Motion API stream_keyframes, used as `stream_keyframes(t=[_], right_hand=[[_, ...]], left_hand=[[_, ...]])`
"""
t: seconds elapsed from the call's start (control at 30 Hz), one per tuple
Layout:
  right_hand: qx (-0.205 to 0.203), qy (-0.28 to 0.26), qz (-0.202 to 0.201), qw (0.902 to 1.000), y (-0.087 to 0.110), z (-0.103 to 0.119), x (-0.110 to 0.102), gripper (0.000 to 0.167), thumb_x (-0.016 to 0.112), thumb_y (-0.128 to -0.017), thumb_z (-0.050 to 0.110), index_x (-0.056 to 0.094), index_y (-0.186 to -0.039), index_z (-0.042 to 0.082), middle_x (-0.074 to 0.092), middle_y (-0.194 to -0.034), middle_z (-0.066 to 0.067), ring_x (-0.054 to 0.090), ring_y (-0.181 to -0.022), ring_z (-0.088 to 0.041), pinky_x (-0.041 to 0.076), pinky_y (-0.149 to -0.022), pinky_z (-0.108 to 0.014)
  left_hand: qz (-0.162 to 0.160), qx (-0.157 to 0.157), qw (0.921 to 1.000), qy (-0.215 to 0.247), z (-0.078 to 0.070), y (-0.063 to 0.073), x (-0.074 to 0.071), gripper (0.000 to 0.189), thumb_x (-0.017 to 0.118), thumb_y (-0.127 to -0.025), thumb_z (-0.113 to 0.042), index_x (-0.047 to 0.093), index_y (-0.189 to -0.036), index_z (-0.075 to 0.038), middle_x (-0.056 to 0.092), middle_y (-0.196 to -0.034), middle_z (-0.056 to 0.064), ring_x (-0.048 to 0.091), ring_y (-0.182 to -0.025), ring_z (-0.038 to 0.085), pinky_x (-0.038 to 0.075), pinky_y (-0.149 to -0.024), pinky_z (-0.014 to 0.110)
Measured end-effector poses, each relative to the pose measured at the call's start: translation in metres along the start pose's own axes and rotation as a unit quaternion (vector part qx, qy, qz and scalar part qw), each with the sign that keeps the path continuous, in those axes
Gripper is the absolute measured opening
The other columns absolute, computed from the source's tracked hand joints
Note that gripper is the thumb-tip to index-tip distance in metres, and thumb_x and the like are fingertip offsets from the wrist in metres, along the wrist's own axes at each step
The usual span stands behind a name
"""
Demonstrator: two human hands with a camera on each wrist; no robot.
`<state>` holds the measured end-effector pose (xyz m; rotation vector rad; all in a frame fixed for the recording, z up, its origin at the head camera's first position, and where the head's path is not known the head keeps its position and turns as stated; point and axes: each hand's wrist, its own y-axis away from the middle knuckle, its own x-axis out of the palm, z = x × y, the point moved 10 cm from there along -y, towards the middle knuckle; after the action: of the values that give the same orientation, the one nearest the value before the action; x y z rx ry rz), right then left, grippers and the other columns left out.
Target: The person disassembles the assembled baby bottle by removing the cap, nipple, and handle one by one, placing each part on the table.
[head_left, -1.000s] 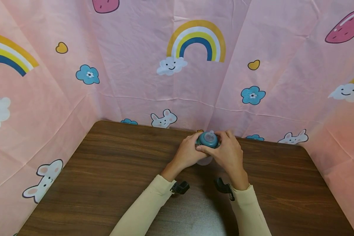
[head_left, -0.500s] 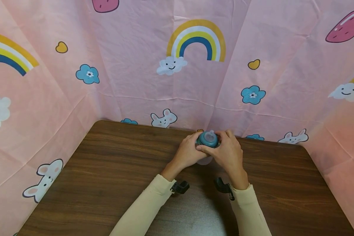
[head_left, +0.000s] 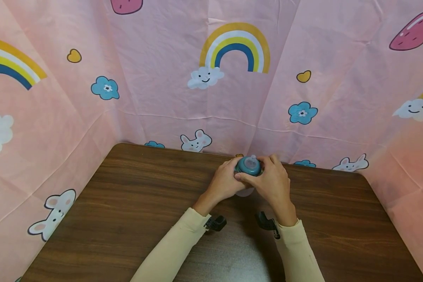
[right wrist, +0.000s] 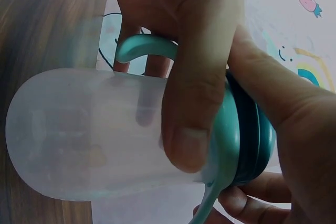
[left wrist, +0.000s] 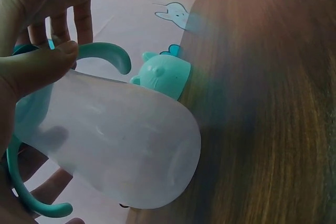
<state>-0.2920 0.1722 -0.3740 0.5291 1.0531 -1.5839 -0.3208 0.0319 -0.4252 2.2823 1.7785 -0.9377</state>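
A baby bottle (head_left: pixel 249 166) stands roughly upright between both hands, near the table's back edge. It has a clear teat, a dark teal collar (right wrist: pixel 249 129) and a frosted body (left wrist: pixel 131 140). Two curved mint handles (left wrist: pixel 107 53) stick out from its sides. My left hand (head_left: pixel 226 181) grips the upper body, its thumb lying across the front below the collar in the right wrist view. At the collar, my right hand (head_left: pixel 273 182) holds on with thumb in front and fingers around the far side. A mint cap with small ears (left wrist: pixel 164 74) sits behind the bottle on the table.
The brown wood table (head_left: pixel 155 188) runs back to a pink printed cloth (head_left: pixel 162 78) that hangs behind and at both sides. A black camera mount (head_left: pixel 216 223) is strapped at each cuff.
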Motion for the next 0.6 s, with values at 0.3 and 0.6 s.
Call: stream_keyframes(t=[0.3,0.6], right_hand=[[0.008,0.001,0.003,1.0000,0.0000,0.0000,-0.0003,0.089,0.099,-0.075,0.062,0.073,-0.133,-0.001,0.064,-0.116,-0.018,0.067,-0.105,-0.040,0.058,-0.086,-0.059],[-0.001,-0.002,0.003,1.0000,-0.0001,0.0019,0.0004,0.086,0.098,-0.077,0.059,0.073,-0.134,-0.001,0.065,-0.118,-0.019,0.068,-0.106,-0.041,0.058,-0.088,-0.059]], left_hand=[[-0.007,0.002,0.9999,-0.010,0.0006,-0.0001,0.0021,0.077,0.091,-0.089,-0.021,0.058,-0.156,-0.004,0.067,-0.148,0.015,0.063,-0.133,0.038,0.049,-0.113,0.059],[-0.011,0.016,0.9994,-0.029,-0.0022,0.0010,0.0030,0.074,0.089,-0.090,-0.022,0.058,-0.155,-0.001,0.067,-0.147,0.015,0.063,-0.130,0.038,0.050,-0.111,0.058]])
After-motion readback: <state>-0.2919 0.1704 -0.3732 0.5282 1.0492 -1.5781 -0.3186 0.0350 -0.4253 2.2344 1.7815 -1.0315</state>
